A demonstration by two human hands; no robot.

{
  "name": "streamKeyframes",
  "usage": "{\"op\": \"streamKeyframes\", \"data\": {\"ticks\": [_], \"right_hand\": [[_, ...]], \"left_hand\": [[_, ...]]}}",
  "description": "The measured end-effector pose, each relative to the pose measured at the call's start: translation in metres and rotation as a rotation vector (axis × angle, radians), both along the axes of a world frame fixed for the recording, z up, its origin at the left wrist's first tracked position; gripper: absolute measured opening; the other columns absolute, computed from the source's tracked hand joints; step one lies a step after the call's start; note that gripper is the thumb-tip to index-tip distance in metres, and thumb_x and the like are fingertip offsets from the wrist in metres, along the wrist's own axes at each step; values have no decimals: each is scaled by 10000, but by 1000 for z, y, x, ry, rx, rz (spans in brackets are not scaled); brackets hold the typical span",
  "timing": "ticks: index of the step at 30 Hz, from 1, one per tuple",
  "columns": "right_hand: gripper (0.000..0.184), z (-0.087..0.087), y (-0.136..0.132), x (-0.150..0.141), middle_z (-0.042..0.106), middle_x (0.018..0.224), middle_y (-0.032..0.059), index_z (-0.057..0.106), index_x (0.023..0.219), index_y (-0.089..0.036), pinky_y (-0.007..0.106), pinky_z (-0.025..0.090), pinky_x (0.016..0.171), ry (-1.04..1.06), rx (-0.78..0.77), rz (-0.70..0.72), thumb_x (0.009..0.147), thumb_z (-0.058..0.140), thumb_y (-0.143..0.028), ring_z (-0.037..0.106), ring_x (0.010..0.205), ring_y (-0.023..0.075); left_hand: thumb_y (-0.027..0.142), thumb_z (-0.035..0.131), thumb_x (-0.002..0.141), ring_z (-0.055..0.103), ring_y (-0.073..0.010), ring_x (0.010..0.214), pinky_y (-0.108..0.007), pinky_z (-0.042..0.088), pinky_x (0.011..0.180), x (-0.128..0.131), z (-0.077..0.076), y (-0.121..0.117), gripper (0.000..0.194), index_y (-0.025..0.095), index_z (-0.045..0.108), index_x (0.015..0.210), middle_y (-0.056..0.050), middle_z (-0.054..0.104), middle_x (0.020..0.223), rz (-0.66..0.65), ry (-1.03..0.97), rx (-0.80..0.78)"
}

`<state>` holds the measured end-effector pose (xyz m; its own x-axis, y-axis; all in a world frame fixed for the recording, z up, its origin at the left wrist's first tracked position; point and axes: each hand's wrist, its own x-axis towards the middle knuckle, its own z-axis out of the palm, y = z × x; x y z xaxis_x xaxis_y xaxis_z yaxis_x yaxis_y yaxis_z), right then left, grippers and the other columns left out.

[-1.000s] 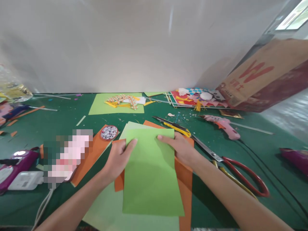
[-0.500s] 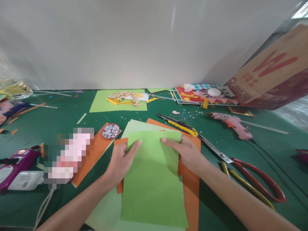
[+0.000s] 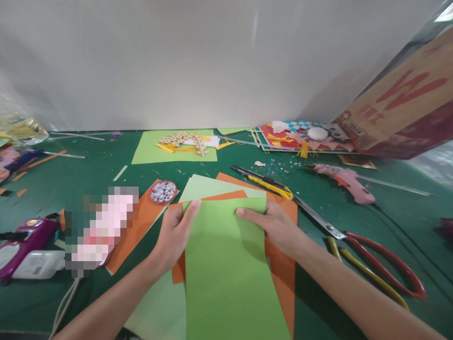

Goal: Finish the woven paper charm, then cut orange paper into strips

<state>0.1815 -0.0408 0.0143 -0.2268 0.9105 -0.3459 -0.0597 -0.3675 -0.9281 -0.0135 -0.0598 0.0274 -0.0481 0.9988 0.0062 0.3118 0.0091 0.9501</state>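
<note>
A sheet of green paper (image 3: pixel 230 274) is held up between both hands by its far corners. My left hand (image 3: pixel 177 231) grips its left corner, thumb on top, fingers hidden beneath. At the right corner my right hand (image 3: pixel 279 224) pinches it the same way. Under it lie orange paper (image 3: pixel 285 274) and pale green paper (image 3: pixel 159 302), partly covered. Beyond my right hand rest a utility knife (image 3: pixel 264 182) with yellow trim and a large pair of scissors (image 3: pixel 368 255) with red and yellow handles.
To the left are a dish of googly eyes (image 3: pixel 163 191), a pixelated pink object (image 3: pixel 106 226) with a cable, and a purple-and-white device (image 3: pixel 24 245). A pink glue gun (image 3: pixel 345 182) and a paper bag (image 3: pixel 403 99) stand right. Paper crafts (image 3: pixel 184 144) lie by the white panel.
The green sheet has come closer, its near edge now beyond the picture's bottom. My left hand has shifted slightly left, and more orange paper shows behind the sheet's far edge.
</note>
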Motion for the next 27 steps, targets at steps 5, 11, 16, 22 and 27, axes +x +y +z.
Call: {"op": "streamKeyframes", "data": {"ticks": [5, 11, 16, 22, 27], "right_hand": [[426, 2, 1, -1, 715, 686, 55, 684, 656, -190, 343, 529, 616, -33, -39, -24, 501, 780, -576, 667, 640, 226], [443, -1, 5, 2, 706, 706, 50, 672, 669, -216, 333, 520, 649, 3, 44, -53, 663, 623, -655, 671, 722, 229], [342, -7, 9, 5, 662, 680, 20, 628, 643, -214, 327, 488, 639, -87, 199, -67, 752, 606, -537, 627, 694, 202], [310, -4, 13, 8, 582, 646, 4, 600, 620, -186, 278, 414, 546, -108, 234, -132, 709, 653, -478, 534, 593, 139], [316, -4, 15, 8, 484, 500, -36, 563, 596, -182, 244, 297, 446, -232, 319, -137, 731, 613, -463, 427, 444, 92]], "left_hand": [[574, 451, 783, 78, -78, 444, -267, 99, 390, 0, 1, 1, 535, 225, 130, 537, 61, 85, 515, 67, 26, -1], [565, 454, 775, 90, -81, 457, -273, 98, 405, -1, -1, 4, 515, 231, 131, 552, 59, 100, 530, 118, 40, -17], [532, 464, 794, 113, -82, 466, -269, 115, 416, -3, -4, 7, 494, 230, 142, 571, 58, 113, 549, 140, 47, -36], [528, 471, 806, 146, -79, 443, -256, 133, 407, -5, -9, 12, 491, 231, 164, 563, 62, 132, 530, 132, 79, -49], [535, 451, 810, 174, -78, 409, -237, 154, 377, -8, -12, 20, 498, 229, 163, 542, 66, 146, 488, 173, 206, 87]]}}
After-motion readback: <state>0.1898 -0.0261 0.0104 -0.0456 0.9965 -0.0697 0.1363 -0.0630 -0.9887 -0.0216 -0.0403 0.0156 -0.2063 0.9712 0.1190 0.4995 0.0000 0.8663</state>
